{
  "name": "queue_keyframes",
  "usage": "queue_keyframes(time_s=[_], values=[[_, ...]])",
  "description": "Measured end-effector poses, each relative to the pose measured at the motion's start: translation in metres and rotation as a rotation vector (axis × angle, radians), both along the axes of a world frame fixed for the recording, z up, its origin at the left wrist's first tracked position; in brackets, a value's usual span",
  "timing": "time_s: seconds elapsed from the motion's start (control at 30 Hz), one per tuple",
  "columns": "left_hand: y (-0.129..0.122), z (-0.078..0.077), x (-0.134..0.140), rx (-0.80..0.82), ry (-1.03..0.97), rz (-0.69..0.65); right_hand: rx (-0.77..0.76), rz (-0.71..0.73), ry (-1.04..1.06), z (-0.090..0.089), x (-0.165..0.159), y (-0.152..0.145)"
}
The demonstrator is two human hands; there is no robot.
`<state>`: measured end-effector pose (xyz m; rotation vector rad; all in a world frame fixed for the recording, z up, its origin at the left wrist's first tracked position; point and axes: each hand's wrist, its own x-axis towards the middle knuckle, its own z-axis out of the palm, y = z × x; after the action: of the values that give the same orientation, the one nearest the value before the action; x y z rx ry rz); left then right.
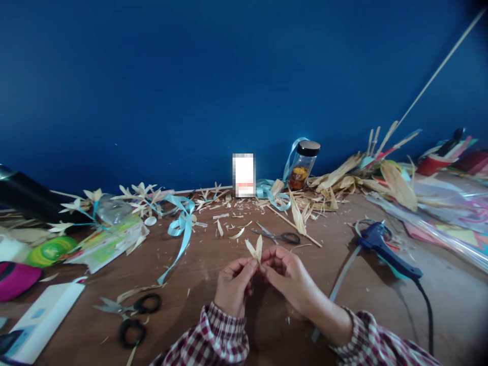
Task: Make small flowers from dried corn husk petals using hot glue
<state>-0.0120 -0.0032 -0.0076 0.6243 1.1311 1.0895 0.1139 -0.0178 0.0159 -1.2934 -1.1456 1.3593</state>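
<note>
My left hand (236,282) and my right hand (287,274) meet at the middle of the table, fingertips touching. Between them stand pale pieces of dried corn husk (258,249), cut to pointed petals and spread in a V. Left thumb and fingers pinch their lower ends; the right fingers also close on them, over the right petal's base. The lowest part of the husk is hidden by the fingers. Just beyond lie small scissors (280,236) with dark handles, partly opened. Larger black-handled scissors (131,310) lie spread to the left of my left hand.
A blue glue gun (389,249) with its cord lies on the right. Light blue ribbon (182,223), husk scraps and a jar (304,165) line the wall side. Husk flowers (143,198) sit at the back left. A white power strip (48,317) lies at the left edge.
</note>
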Motion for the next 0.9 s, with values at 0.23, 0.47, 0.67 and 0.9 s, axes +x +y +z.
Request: queue_keyframes(time_s=[0.23, 0.47, 0.67, 0.9], values=[[0.0002, 0.0007, 0.0002, 0.002, 0.029, -0.023, -0.022, -0.002, 0.015, -0.0046, 0.001, -0.0007], [-0.0012, 0.0029, 0.0014, 0.055, 0.065, -0.033, -0.014, 0.0, 0.03, -0.0079, 0.0023, 0.0002], [-0.0015, -0.0004, 0.0005, 0.054, 0.067, -0.026, -0.021, -0.023, 0.041, -0.0068, 0.0005, -0.0005], [-0.0017, 0.0, -0.0002, 0.05, 0.038, -0.048, -0.048, -0.021, 0.081, -0.0012, -0.0013, -0.0011]])
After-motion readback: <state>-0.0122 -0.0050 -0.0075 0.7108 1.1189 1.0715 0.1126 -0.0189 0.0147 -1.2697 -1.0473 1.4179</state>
